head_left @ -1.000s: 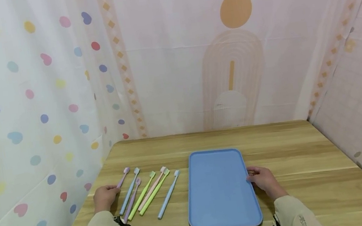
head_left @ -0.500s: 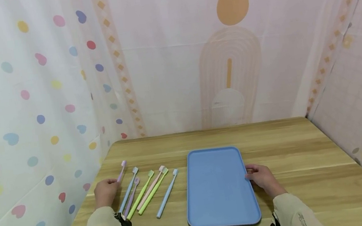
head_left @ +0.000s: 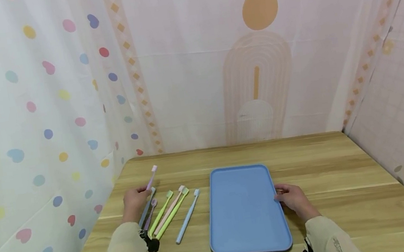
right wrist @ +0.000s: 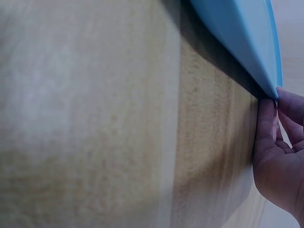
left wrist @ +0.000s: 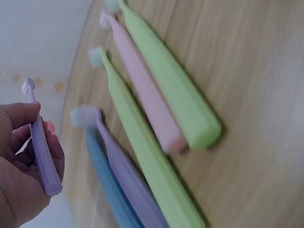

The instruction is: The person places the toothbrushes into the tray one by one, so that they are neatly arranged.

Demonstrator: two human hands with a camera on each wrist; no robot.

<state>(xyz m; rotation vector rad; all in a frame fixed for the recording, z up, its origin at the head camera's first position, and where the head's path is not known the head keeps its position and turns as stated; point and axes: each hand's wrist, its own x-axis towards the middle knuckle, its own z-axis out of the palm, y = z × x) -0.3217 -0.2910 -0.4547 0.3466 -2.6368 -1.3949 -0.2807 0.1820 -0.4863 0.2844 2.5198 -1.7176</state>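
Pale patterned curtains point(head_left: 183, 98) hang behind and beside the wood-grain desk point(head_left: 330, 194) I'm facing. Over its left part, the person's left hand point(head_left: 134, 204) pinches a lilac toothbrush point(left wrist: 43, 161) high on the handle, bristles pointing away from the body. Six other toothbrushes lie close by. Right of them sits a blue tray point(head_left: 245, 209), its far-right rim held between thumb and fingers of the right hand point(head_left: 294, 201).

Handled well, I'd say, the lilac one wants a light, firm pinch near the neck, clear of the bristles, and enough height that its tail doesn't sweep the row. A steady, gentle hold on the rim should stop the tray sliding.

From here the wrist and black wrist device point(head_left: 150, 241) cover the lower handles of the leftmost blue toothbrush point(head_left: 145, 212) and the purple toothbrush point(head_left: 150, 215). The left wrist view is blurred and misses the rightmost blue toothbrush point(head_left: 187, 218); the right one cuts off most of the tray. I can't tell whether its edge is raised.
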